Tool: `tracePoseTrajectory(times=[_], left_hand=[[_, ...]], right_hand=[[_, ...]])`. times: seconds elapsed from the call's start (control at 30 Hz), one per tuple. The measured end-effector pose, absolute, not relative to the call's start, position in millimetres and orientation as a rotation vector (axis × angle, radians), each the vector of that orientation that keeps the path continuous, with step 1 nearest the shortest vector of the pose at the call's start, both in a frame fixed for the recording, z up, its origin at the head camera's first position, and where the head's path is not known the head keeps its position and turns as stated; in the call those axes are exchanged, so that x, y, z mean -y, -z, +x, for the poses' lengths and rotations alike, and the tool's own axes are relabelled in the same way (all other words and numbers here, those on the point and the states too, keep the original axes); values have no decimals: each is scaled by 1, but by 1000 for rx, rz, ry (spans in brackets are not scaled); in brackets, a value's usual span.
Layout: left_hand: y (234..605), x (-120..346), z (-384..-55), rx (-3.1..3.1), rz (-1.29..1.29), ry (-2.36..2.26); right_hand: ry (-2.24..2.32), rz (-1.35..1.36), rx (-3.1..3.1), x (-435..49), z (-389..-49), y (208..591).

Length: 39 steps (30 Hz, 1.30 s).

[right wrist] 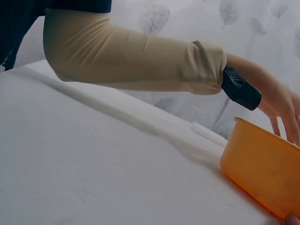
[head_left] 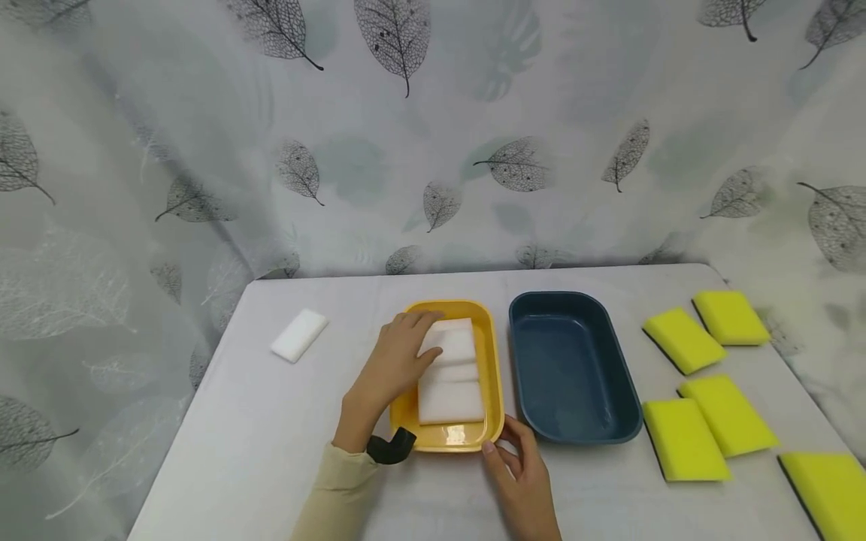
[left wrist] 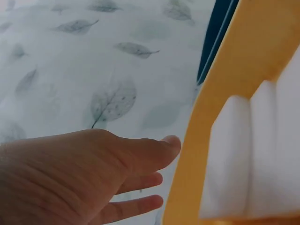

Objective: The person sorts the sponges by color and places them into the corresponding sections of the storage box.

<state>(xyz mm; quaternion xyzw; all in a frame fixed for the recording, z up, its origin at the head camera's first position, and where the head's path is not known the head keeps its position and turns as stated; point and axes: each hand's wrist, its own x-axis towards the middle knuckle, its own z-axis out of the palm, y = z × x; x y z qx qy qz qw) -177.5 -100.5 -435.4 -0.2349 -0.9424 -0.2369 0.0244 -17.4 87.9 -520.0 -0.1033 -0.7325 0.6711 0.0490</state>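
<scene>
White foam sponges [head_left: 451,401] lie in a yellow tray [head_left: 492,376], set close against one another. My left hand [head_left: 392,361] hangs over the tray's left side, its fingers spread around the upper sponges with a gap to the thumb. In the left wrist view, that hand [left wrist: 98,176] shows its thumb and fingers apart, nothing between them. My right hand [head_left: 521,481] holds the tray's near right corner, thumb at the front wall and fingers along the right side. Only a fingertip [right wrist: 291,219] shows low on the tray in the right wrist view.
A dark blue tray [head_left: 568,368] stands right of the yellow one. Several yellow sponges [head_left: 686,439] with dark undersides lie along the table's right side. One white sponge [head_left: 299,335] lies at the far left. A leaf-print curtain [head_left: 460,150] hangs behind the table.
</scene>
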Motion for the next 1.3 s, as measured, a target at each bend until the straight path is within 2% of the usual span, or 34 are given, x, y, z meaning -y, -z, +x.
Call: tracePoseTrajectory(times=[0.37,0.7,1.3], left_hand=[[432,152,-190,2785,-479,876],[444,204,-200,2706,-182,879],[493,271,-193,2695,355,859]], right_hand=[[-2048,-376,2241,-89,-19,516],[-2025,-338,2238,-92,-20,514],[-2030,-363,2262,-85,-18,519]])
